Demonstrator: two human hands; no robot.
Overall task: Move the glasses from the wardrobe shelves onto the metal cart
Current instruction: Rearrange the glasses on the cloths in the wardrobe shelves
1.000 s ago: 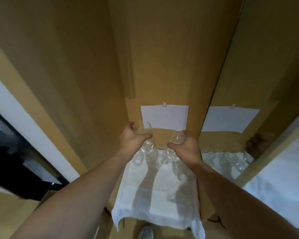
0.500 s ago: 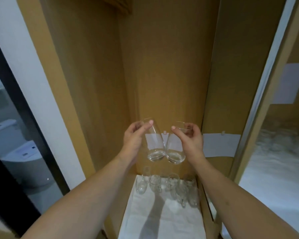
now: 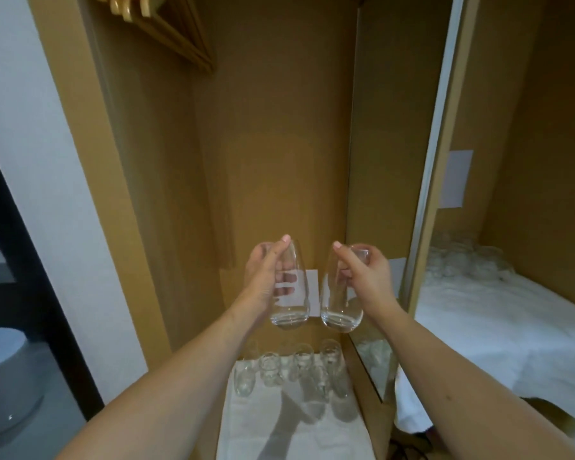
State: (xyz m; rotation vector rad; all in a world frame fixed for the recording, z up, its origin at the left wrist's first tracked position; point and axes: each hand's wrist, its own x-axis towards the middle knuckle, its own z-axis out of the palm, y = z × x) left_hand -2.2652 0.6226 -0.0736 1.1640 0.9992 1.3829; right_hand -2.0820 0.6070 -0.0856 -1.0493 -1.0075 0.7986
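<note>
Centre of the frame, the left hand point(image 3: 263, 277) grips a clear, smooth stemless glass point(image 3: 291, 293), fingers curled round its upper part, its rounded base hanging lowest. Just beside it the right hand point(image 3: 365, 277) holds a second glass point(image 3: 341, 295) of the same tapered shape, fingers wrapped near the rim; the two glasses stay slightly apart. Lower centre, more glasses point(image 3: 289, 370) stand clustered on a white cloth point(image 3: 279, 436) covering the wardrobe shelf. Matte brown wooden panels point(image 3: 273, 127) rise behind, with pale wooden hangers point(image 3: 130, 6) at upper left. A mirrored door point(image 3: 525, 260) fills the right.
</note>
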